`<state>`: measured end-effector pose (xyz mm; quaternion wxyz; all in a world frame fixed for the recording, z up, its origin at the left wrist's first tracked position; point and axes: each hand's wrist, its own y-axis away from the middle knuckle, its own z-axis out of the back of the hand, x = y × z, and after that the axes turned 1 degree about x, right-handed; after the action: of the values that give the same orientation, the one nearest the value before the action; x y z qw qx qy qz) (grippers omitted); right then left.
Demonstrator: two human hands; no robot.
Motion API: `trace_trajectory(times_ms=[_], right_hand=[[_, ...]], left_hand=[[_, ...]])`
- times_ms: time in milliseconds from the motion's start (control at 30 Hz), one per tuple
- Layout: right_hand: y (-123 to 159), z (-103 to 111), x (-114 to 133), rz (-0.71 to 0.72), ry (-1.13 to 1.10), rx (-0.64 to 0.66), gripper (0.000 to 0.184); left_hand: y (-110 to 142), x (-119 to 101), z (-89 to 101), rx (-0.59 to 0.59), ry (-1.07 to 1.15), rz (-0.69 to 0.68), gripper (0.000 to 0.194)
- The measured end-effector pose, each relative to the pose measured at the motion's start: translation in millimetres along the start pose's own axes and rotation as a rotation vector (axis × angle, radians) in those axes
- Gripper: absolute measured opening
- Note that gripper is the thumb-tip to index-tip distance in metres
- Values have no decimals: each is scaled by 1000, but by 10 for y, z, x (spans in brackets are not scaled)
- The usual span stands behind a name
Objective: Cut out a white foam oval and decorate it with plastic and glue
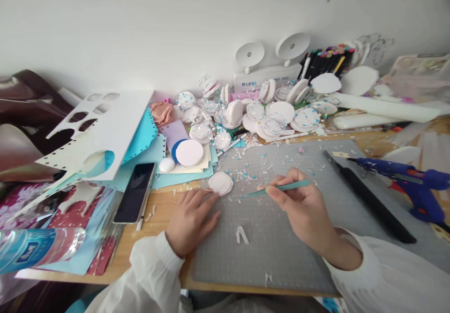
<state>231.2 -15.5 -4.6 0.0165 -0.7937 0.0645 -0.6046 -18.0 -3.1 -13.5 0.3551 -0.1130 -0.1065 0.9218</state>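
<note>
My right hand (304,205) pinches a pair of teal tweezers (290,186), their tip pointing left and down close to the grey cutting mat (225,261). Small blue and white bits lie around that tip. With fingers spread, my left hand (193,217) rests palm down at the mat's left edge. Its fingertips touch or nearly touch a round white paper disc (221,183), which has a raised outline on it. A folded white paper strip (242,235) lies on the mat between my hands.
Decorated white discs (270,116) are heaped at the back. A blue glue gun (404,172) and a long black-handled cutter (372,200) lie right. Left are a phone (135,193), coloured paper sheets (144,127) and a water bottle (38,249). Markers (326,62) stand by the wall.
</note>
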Motion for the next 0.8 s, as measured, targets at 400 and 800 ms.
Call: trace_trajectory(times_ms=[400,800], right_hand=[[123,-74,51,243,122,-9,19],[174,-127,-11,273,268,86,22]], left_hand=[[-242,-402,83,-83,903,275,17],[-229,-351,-19,-15,1150,322,24]])
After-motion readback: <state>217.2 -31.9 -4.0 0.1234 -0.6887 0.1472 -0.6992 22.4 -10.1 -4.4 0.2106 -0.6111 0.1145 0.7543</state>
